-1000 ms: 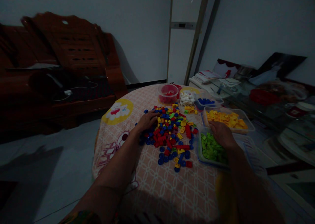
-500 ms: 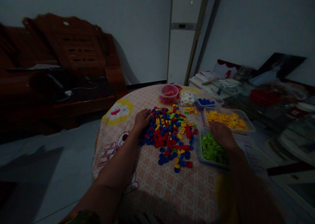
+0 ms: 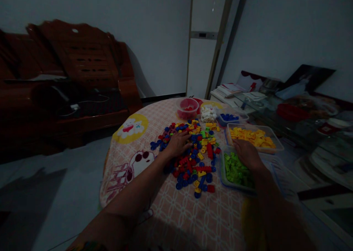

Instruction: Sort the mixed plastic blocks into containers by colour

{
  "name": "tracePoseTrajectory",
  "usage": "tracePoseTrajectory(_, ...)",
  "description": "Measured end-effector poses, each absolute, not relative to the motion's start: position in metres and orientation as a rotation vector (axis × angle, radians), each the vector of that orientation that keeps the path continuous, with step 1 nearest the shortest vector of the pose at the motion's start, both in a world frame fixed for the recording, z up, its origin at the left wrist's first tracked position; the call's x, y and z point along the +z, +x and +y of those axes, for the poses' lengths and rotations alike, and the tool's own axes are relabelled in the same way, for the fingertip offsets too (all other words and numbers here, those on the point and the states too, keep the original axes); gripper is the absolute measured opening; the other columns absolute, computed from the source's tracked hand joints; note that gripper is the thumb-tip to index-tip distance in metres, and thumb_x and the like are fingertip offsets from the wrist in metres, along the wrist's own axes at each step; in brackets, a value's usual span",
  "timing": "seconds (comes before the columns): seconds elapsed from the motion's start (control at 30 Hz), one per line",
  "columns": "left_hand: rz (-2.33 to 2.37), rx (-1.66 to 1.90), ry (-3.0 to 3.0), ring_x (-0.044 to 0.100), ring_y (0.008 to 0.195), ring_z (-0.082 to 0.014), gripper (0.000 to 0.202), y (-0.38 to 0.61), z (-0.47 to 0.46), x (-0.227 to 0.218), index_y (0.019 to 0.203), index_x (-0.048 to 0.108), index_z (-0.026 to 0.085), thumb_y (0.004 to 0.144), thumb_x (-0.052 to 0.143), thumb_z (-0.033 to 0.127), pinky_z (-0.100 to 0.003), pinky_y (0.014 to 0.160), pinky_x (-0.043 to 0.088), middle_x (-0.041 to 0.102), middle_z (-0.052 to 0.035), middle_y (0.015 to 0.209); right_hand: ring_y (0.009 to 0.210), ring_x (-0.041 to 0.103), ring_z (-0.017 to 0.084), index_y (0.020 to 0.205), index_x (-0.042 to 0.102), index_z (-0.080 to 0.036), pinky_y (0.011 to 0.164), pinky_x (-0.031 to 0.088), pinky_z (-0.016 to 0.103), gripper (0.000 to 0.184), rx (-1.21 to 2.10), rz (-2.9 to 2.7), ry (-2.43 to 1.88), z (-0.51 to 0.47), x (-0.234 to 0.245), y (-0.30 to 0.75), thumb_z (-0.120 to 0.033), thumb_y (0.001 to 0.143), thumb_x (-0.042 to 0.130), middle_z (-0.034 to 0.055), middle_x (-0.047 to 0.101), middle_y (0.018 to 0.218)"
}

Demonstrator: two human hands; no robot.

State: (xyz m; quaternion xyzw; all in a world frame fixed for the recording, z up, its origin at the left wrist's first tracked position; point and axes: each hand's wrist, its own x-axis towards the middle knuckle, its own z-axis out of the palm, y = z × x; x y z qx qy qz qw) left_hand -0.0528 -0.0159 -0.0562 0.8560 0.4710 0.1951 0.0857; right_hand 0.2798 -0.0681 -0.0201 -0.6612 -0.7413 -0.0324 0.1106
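My left hand (image 3: 178,144) lies over the pile of mixed toy building bricks (image 3: 187,166), fingers stretched out and a little apart among red, blue and yellow pieces. My right hand (image 3: 246,154) hovers over the far side of a clear container (image 3: 224,177) of green bricks (image 3: 235,170), near its rim. Its fingers are curled together close to the corner of a second clear container (image 3: 278,142), filled with yellow bricks (image 3: 252,137). What those fingers hold, if anything, is hidden.
Toward the back of the round table stand a pink-looking tub (image 3: 187,109) with red bricks, a heap of white pieces (image 3: 209,114) and a container of blue bricks (image 3: 229,117). A cluttered glass-topped table (image 3: 289,122) adjoins on the right. A wooden bench (image 3: 88,67) stands left.
My left hand has moved right from the pile's left edge onto its middle, and some bricks at the left are spread out. My right hand has stayed almost in place.
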Motion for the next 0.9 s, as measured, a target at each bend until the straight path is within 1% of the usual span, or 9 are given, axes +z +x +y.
tracePoseTrajectory(0.1, 1.321, 0.722, 2.523, 0.051, 0.139, -0.0307, 0.058, -0.042, 0.009, -0.045, 0.146, 0.054, 0.018, 0.093, 0.061, 0.039, -0.047, 0.116, 0.042, 0.054, -0.0149, 0.151, 0.1, 0.068, 0.023, 0.104, 0.073, -0.017, 0.092, 0.046, 0.032, 0.037, -0.097, -2.199, -1.938, -0.068, -0.02, 0.279, -0.02, 0.102, 0.036, 0.0122, 0.076, 0.107)
tracePoseTrajectory(0.2, 1.26, 0.828, 2.49, 0.051, 0.14, -0.0277, 0.061, -0.019, 0.045, -0.028, 0.149, 0.051, 0.017, 0.092, 0.062, 0.035, -0.042, 0.117, 0.041, 0.056, -0.0142, 0.15, 0.102, 0.068, 0.021, 0.106, 0.073, -0.018, 0.092, 0.045, 0.03, 0.037, -0.112, -2.196, -1.935, -0.067, -0.021, 0.279, -0.02, 0.102, 0.036, 0.0115, 0.075, 0.11)
tracePoseTrajectory(0.3, 1.372, 0.75, 2.441, 0.057, 0.134, -0.0272, 0.057, 0.01, 0.077, -0.015, 0.147, 0.053, 0.015, 0.093, 0.061, 0.029, -0.038, 0.114, 0.044, 0.061, -0.0147, 0.144, 0.102, 0.068, 0.021, 0.106, 0.073, -0.018, 0.093, 0.046, 0.031, 0.038, -0.083, -2.178, -1.945, -0.067, -0.022, 0.278, -0.021, 0.103, 0.035, 0.0121, 0.075, 0.11)
tracePoseTrajectory(0.43, 1.561, 0.584, 2.364, 0.067, 0.117, -0.0264, 0.045, 0.043, 0.101, -0.013, 0.135, 0.061, 0.013, 0.094, 0.061, 0.031, -0.034, 0.101, 0.051, 0.071, -0.0144, 0.125, 0.104, 0.067, 0.022, 0.106, 0.074, -0.017, 0.094, 0.046, 0.031, 0.039, -0.053, -2.144, -1.936, -0.068, -0.024, 0.278, -0.022, 0.103, 0.036, 0.0123, 0.076, 0.109)
tracePoseTrajectory(0.53, 1.671, 0.563, 2.33, 0.068, 0.11, -0.0258, 0.033, 0.055, 0.11, -0.017, 0.122, 0.065, 0.013, 0.096, 0.059, 0.031, -0.033, 0.096, 0.053, 0.073, -0.0147, 0.116, 0.105, 0.067, 0.022, 0.107, 0.074, -0.017, 0.096, 0.046, 0.032, 0.039, -0.05, -2.145, -1.927, -0.068, -0.023, 0.278, -0.022, 0.103, 0.035, 0.0126, 0.076, 0.109)
tracePoseTrajectory(0.6, 1.702, 0.563, 2.322, 0.068, 0.11, -0.0256, 0.031, 0.058, 0.114, -0.019, 0.119, 0.065, 0.011, 0.096, 0.057, 0.03, -0.033, 0.095, 0.053, 0.073, -0.0164, 0.115, 0.106, 0.067, 0.023, 0.108, 0.073, -0.017, 0.096, 0.046, 0.033, 0.039, -0.044, -2.154, -1.943, -0.069, -0.022, 0.277, -0.022, 0.103, 0.035, 0.013, 0.075, 0.109)
tracePoseTrajectory(0.67, 1.695, 0.564, 2.329, 0.068, 0.11, -0.0245, 0.031, 0.058, 0.12, -0.02, 0.121, 0.064, 0.01, 0.097, 0.056, 0.028, -0.032, 0.096, 0.052, 0.072, -0.0169, 0.118, 0.107, 0.067, 0.023, 0.109, 0.073, -0.018, 0.097, 0.045, 0.032, 0.039, -0.039, -2.165, -1.962, -0.069, -0.02, 0.276, -0.021, 0.103, 0.034, 0.013, 0.074, 0.112)
tracePoseTrajectory(0.77, 1.685, 0.557, 2.339, 0.068, 0.112, -0.0227, 0.031, 0.058, 0.13, -0.019, 0.123, 0.064, 0.012, 0.097, 0.055, 0.025, -0.03, 0.097, 0.052, 0.072, -0.0151, 0.121, 0.11, 0.065, 0.022, 0.11, 0.072, -0.018, 0.099, 0.044, 0.031, 0.04, -0.031, -2.175, -1.997, -0.068, -0.02, 0.276, -0.022, 0.103, 0.033, 0.0128, 0.073, 0.116)
tracePoseTrajectory(0.9, 1.701, 0.537, 2.343, 0.066, 0.116, -0.0238, 0.035, 0.062, 0.14, -0.019, 0.128, 0.062, 0.012, 0.096, 0.053, 0.023, -0.031, 0.098, 0.051, 0.071, -0.0154, 0.122, 0.111, 0.065, 0.022, 0.115, 0.071, -0.016, 0.101, 0.043, 0.032, 0.039, -0.061, -2.173, -2.014, -0.067, -0.023, 0.277, -0.021, 0.103, 0.034, 0.0131, 0.073, 0.12)
